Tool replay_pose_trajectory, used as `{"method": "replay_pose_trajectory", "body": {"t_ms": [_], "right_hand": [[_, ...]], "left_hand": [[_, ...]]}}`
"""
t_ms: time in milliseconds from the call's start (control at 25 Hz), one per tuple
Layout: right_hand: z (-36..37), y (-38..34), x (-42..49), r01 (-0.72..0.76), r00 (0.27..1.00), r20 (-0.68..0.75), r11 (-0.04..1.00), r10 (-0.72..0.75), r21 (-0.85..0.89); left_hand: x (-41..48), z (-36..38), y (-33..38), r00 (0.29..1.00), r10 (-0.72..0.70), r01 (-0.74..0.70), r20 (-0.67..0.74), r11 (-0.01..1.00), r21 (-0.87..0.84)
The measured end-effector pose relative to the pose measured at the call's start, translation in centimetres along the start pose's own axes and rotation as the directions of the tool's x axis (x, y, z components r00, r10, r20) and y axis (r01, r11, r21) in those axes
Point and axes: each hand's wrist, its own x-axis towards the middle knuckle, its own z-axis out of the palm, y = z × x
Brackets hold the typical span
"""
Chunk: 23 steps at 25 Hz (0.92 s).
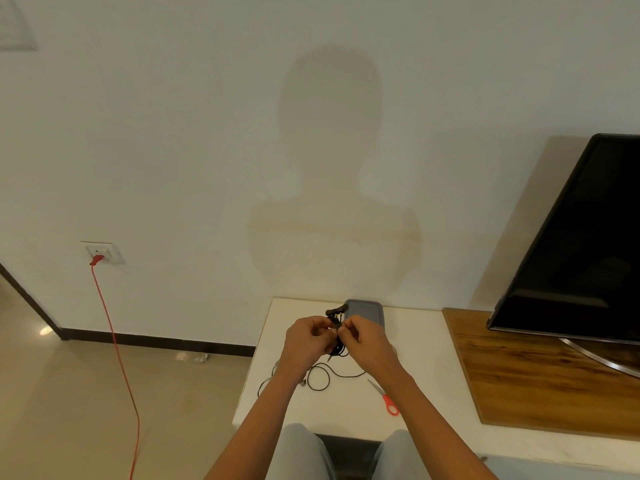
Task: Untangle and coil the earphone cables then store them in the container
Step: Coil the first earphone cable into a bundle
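Left hand [307,336] and right hand [367,339] raised over white table [408,341], fingers curled tight, both pinching black earphone cable [337,341] bundle; loose end trails onto table.

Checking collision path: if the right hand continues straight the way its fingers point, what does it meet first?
The black earphone cable bunched at its fingertips, then likely the left hand. The right hand faces it; depth is unclear.

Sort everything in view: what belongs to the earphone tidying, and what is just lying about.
Job: black earphone cable, pinched by left hand and right hand; grey container behind them.
Lying about: red-handled scissors, television, red cord plugged into wall socket.
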Motion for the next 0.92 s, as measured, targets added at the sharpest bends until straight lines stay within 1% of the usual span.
{"method": "replay_pose_trajectory", "body": {"t_ms": [80,280,360,480,720,920], "right_hand": [[0.0,0.1,-0.2,0.031,0.999,-0.007,0.999,-0.031,-0.012],[-0.5,0.0,-0.3,0.018,1.000,-0.004,0.980,-0.018,0.200],[-0.7,0.1,-0.1,0.022,1.000,-0.007,0.978,-0.021,0.206],[-0.7,-0.1,0.0,0.043,0.999,-0.005,0.988,-0.042,0.146],[-0.3,0.5,0.2,0.096,0.995,-0.013,0.995,-0.096,0.004],[-0.3,1.1,0.6,0.124,0.992,-0.021,0.991,-0.123,0.044]], "left_hand": [[0.0,-0.1,0.2,0.999,-0.045,0.047,0.028,0.994,-0.102],[0.0,-0.3,0.4,0.989,-0.129,0.145,0.074,0.942,-0.302],[0.0,-0.3,0.4,0.986,-0.142,0.163,0.087,0.924,-0.345],[0.2,-0.3,0.4,0.984,-0.153,0.176,0.094,0.925,-0.336],[0.5,-0.4,0.4,0.981,-0.134,0.161,0.138,0.964,-0.212],[0.5,-0.7,1.0,0.979,-0.116,0.148,0.169,0.971,-0.189]]}}
